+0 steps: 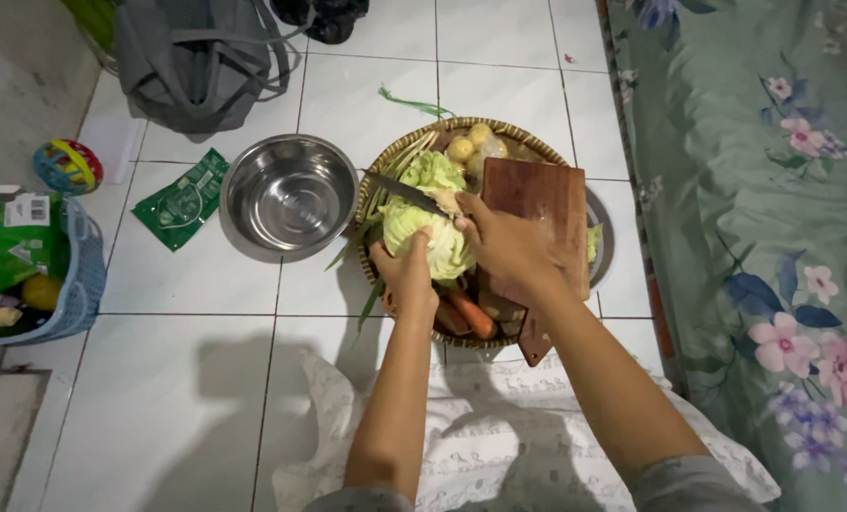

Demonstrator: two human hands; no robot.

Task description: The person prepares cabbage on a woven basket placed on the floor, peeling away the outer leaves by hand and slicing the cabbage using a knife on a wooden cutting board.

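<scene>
My left hand [406, 270] is cupped around the near side of the pale green, round, leafy cabbage head [433, 239], fingers wrapped up onto it, holding it just above the round woven bamboo tray [397, 157] on the white tiled floor [196, 370]. My right hand [507, 245] is closed around the handle of the dark-bladed kitchen knife [406, 192], right beside the cabbage on its right. The blade runs from that hand up and to the left, its long axis slanting across the top of the cabbage, edge resting on or in the leaves; I can't tell how deep. Both hands touch the cabbage, the left one bearing it. It looks crinkled, loose-leaved, yellowish at the cut. Behind my right hand a brown wooden cutting board [542, 194] lies on the tray; orange carrots [468, 313] sit below it, and a shiny round steel bowl [289, 196] stands left.
</scene>
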